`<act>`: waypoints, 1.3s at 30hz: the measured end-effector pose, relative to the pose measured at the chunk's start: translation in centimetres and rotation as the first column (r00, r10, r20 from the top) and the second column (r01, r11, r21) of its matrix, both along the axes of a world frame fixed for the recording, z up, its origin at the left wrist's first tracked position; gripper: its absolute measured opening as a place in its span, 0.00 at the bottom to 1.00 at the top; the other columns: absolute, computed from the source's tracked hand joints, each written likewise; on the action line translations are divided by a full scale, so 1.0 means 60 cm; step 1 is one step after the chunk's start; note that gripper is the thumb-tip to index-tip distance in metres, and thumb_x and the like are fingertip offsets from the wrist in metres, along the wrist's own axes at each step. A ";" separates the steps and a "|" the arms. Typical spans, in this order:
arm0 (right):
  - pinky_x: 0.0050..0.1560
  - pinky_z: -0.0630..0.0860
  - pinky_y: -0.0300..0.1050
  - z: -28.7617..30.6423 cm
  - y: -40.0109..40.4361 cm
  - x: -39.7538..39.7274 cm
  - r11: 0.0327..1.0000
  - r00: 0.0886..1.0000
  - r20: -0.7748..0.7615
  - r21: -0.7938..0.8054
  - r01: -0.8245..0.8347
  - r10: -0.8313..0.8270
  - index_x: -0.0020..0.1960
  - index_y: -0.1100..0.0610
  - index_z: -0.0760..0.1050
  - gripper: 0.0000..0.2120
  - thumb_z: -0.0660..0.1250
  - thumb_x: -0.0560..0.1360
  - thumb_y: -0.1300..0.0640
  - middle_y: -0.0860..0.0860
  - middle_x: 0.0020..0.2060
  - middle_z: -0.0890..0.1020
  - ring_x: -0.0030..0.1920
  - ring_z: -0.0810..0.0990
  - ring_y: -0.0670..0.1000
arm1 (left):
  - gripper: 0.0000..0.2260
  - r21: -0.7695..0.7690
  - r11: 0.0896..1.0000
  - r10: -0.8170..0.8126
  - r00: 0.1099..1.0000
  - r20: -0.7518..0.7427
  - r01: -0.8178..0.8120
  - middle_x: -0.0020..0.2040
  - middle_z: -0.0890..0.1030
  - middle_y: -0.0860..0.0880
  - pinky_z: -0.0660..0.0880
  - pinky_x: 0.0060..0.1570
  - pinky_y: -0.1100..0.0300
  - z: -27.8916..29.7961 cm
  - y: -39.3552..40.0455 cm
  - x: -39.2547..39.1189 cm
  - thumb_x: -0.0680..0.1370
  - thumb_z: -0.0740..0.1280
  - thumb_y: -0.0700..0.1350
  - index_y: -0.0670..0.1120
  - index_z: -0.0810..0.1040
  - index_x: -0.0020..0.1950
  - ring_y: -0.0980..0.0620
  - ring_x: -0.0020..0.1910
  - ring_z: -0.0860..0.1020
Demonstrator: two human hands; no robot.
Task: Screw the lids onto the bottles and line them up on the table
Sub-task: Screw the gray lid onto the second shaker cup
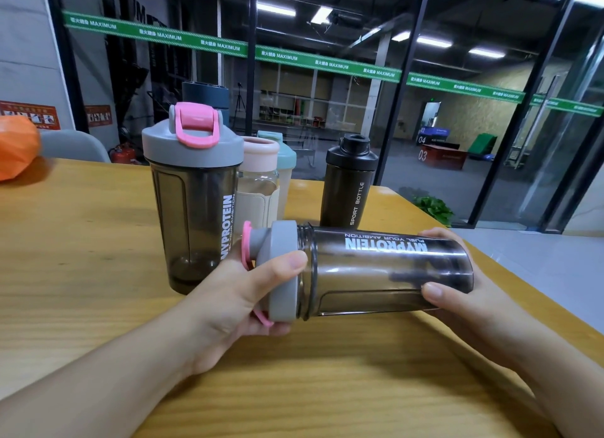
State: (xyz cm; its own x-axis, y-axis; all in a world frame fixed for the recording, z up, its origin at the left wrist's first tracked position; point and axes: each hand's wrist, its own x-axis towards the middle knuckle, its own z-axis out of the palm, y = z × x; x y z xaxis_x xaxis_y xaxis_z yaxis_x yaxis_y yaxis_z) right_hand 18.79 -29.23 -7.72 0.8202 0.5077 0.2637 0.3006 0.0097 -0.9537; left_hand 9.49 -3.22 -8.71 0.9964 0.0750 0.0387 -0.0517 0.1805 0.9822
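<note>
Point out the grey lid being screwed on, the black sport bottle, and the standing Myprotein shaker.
grey lid (281, 274): head view, on its rim.
black sport bottle (346, 189): head view, mid-body beside the lettering.
standing Myprotein shaker (192, 215): head view, on its smoky body.

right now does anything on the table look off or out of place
One thing: the black sport bottle stands with its mouth open, no cap. The smoky shaker lies sideways only because the left hand grips its grey lid and the right hand its base.
</note>
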 end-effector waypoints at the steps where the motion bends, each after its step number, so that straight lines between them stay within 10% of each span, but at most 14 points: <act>1: 0.62 0.72 0.65 0.000 0.000 0.000 1.000 1.000 -0.002 0.001 -0.003 0.003 0.56 0.37 0.73 0.42 0.83 0.44 0.39 0.52 0.57 0.79 0.56 0.80 0.58 | 0.41 0.009 1.000 0.001 1.000 -0.001 -0.001 0.56 0.80 0.41 0.78 0.35 0.53 0.001 0.000 -0.001 0.52 0.77 0.57 0.55 0.72 0.64 0.44 0.44 0.81; 11: 0.45 0.79 0.43 0.004 -0.004 -0.001 0.999 0.998 0.025 -0.003 -0.052 0.052 0.55 0.39 0.73 0.38 0.82 0.48 0.49 0.53 0.59 0.75 0.52 0.82 0.52 | 0.39 0.008 0.999 -0.041 0.990 -0.132 0.042 0.39 0.83 0.38 0.77 0.29 0.56 0.009 -0.001 -0.006 0.51 0.75 0.62 0.43 0.78 0.57 0.42 0.33 0.82; 17: 0.52 0.78 0.51 0.003 -0.004 -0.002 0.998 0.997 0.046 -0.024 -0.054 0.055 0.58 0.40 0.71 0.43 0.83 0.46 0.43 0.53 0.59 0.76 0.55 0.81 0.56 | 0.34 -0.029 0.999 -0.047 0.980 -0.192 0.043 0.33 0.80 0.38 0.78 0.26 0.56 0.019 -0.008 -0.013 0.56 0.78 0.63 0.40 0.80 0.51 0.43 0.28 0.78; 25: 0.57 0.77 0.57 0.001 0.000 0.002 0.997 0.997 -0.037 0.033 -0.071 0.072 0.55 0.40 0.74 0.41 0.84 0.44 0.42 0.56 0.60 0.76 0.56 0.81 0.60 | 0.40 0.055 0.998 0.004 0.998 -0.061 0.000 0.45 0.82 0.38 0.77 0.33 0.54 0.014 -0.002 -0.008 0.51 0.76 0.60 0.49 0.74 0.61 0.43 0.34 0.81; 29: 0.42 0.81 0.44 0.005 0.007 -0.005 0.985 0.984 -0.128 0.134 -0.110 0.127 0.47 0.41 0.79 0.37 0.85 0.39 0.45 0.52 0.49 0.84 0.48 0.84 0.54 | 0.40 0.095 0.995 0.023 0.998 0.060 -0.028 0.54 0.79 0.45 0.78 0.36 0.53 0.012 0.002 -0.009 0.44 0.81 0.62 0.63 0.75 0.54 0.45 0.45 0.81; 39: 0.35 0.81 0.46 -0.003 0.008 -0.001 0.995 0.968 -0.234 0.063 -0.075 0.088 0.60 0.57 0.75 0.53 0.84 0.37 0.42 0.58 0.49 0.85 0.46 0.85 0.57 | 0.42 0.287 0.954 0.005 0.961 0.276 -0.088 0.56 0.79 0.49 0.77 0.43 0.61 0.005 0.012 -0.008 0.51 0.78 0.60 0.59 0.70 0.63 0.53 0.52 0.80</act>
